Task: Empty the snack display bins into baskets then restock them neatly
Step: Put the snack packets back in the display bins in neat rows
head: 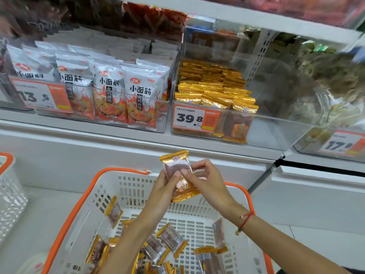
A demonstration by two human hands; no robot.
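Both hands hold a small stack of gold-edged snack packets (177,165) above the white basket with an orange rim (94,186). My left hand (166,186) grips the stack from the left and below. My right hand (205,178) pinches it from the right. Several more gold-edged packets (169,242) lie loose on the basket's floor. On the shelf above, a clear bin (276,133) with a 39.8 price tag holds neat rows of gold packets (213,89) on its left side; its right side is bare.
A clear bin of white-and-red flame-print snack bags (110,93) with a 13.5 tag stands to the left. Another clear bin (335,143) with greenish packets and a 17 tag is at the right. A second white basket (7,190) sits at the left edge.
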